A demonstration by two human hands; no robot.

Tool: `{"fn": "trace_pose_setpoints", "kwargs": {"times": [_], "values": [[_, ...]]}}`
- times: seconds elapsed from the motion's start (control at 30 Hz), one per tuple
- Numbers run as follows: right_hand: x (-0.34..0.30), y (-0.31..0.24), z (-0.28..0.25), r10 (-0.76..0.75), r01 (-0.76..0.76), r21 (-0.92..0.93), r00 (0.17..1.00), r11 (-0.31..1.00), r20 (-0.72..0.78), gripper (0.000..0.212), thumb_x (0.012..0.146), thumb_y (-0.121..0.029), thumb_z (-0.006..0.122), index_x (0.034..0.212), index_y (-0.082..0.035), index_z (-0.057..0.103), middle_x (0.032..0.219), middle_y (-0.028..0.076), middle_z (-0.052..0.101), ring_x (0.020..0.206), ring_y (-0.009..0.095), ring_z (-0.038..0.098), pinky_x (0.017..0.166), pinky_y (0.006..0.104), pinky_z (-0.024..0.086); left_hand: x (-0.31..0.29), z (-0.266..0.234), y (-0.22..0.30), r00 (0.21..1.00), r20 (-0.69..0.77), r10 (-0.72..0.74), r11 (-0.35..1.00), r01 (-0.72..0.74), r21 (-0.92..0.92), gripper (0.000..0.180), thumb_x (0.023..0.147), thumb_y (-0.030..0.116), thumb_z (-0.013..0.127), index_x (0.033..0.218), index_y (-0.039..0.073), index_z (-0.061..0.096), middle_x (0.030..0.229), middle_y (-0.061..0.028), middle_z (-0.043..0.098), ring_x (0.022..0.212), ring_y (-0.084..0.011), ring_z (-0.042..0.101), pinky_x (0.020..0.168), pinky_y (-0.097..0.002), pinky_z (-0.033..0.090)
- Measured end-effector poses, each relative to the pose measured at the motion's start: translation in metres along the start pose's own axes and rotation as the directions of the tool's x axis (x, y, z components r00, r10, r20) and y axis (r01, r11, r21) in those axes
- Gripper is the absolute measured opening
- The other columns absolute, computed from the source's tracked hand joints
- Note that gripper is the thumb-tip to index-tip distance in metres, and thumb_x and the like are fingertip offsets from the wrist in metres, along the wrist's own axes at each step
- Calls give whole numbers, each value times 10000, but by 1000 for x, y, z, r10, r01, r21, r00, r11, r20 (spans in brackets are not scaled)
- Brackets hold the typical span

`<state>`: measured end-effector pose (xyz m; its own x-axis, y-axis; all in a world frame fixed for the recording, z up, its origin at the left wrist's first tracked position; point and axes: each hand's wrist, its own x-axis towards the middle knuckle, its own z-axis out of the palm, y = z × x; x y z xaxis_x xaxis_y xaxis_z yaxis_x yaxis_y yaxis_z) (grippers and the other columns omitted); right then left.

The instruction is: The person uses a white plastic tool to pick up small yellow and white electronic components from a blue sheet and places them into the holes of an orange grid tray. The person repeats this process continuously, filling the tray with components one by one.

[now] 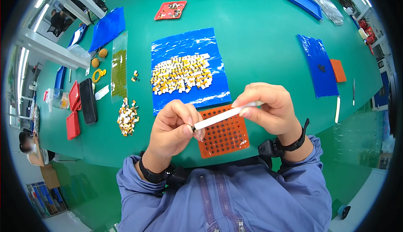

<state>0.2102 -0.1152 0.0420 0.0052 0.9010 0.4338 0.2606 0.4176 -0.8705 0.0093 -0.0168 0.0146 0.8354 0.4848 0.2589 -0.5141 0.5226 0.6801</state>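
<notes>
My left hand (173, 128) is closed, pinching a small dark part (193, 128) between thumb and fingertips. A flat white stick (218, 117) is gripped by my right hand (270, 108), its far end reaching the fingertips of the left. Whether the stick presses on the dark part is too small to tell. Below both hands lies an orange tray (226, 138) with rows of small black pieces. Beyond it, a blue sheet (184, 43) bears a large pile of small white-and-yellow parts (182, 76). A smaller pile of similar parts (127, 118) lies left of my left hand.
At the left are a black case (88, 101), red trays (72, 125), yellow scissors (98, 76) and a greenish sheet (119, 70). A red tray (170, 11) stands farther back. To the right lie another blue sheet (321, 74), an orange block (338, 70) and tweezers (354, 91).
</notes>
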Motion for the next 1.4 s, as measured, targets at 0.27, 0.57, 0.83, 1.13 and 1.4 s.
{"fn": "trace_pose_setpoints", "kwargs": {"times": [0.27, 0.57, 0.83, 1.13, 1.4], "values": [[0, -1, 1, -63, 65, -80, 998, 995, 26, 83, 753, -20, 609, 830, -4, 584, 749, 76, 597, 656, 182, 574, 583, 260, 445, 0, 0, -3, 1000, 6, -24, 999, 25, -31, 101, 826, 42, 535, 818, 37, 435, 727, -75, 477, 665, -177, 536, 612, -283, 465], [-1, -2, 3, 34, -35, 25, 998, 999, 51, 136, 721, 0, 633, 844, -14, 575, 769, 63, 589, 699, 172, 574, 607, 261, 441, -1, 1, -1, 999, 22, -26, 998, 27, -49, 104, 826, 54, 540, 823, 33, 438, 726, -78, 474, 649, -173, 534, 600, -280, 462], [3, 6, 6, -105, 104, -30, 994, 994, -6, 99, 734, -12, 627, 819, -8, 576, 737, 59, 589, 659, 170, 569, 580, 259, 435, -2, 0, -1, 1000, 3, -25, 998, 25, -56, 105, 825, 57, 543, 816, 31, 442, 725, -78, 476, 663, -175, 541, 611, -278, 466], [4, 5, 11, -103, 102, -45, 994, 994, -36, 51, 748, -27, 614, 792, -11, 592, 668, 61, 559, 599, 179, 528, 541, 269, 416, -1, 0, -1, 1000, 19, 0, 1000, 0, -14, 99, 809, 34, 554, 813, 27, 456, 726, -80, 486, 667, -175, 540, 625, -283, 471], [2, 3, 7, -123, 124, -125, 992, 984, 16, 96, 729, -26, 629, 805, 3, 577, 713, 74, 564, 646, 199, 534, 559, 282, 428, -1, -3, 0, 1000, 6, -2, 1000, 2, -1, 98, 803, 21, 556, 812, 25, 459, 722, -79, 485, 666, -175, 543, 613, -275, 470]]}}
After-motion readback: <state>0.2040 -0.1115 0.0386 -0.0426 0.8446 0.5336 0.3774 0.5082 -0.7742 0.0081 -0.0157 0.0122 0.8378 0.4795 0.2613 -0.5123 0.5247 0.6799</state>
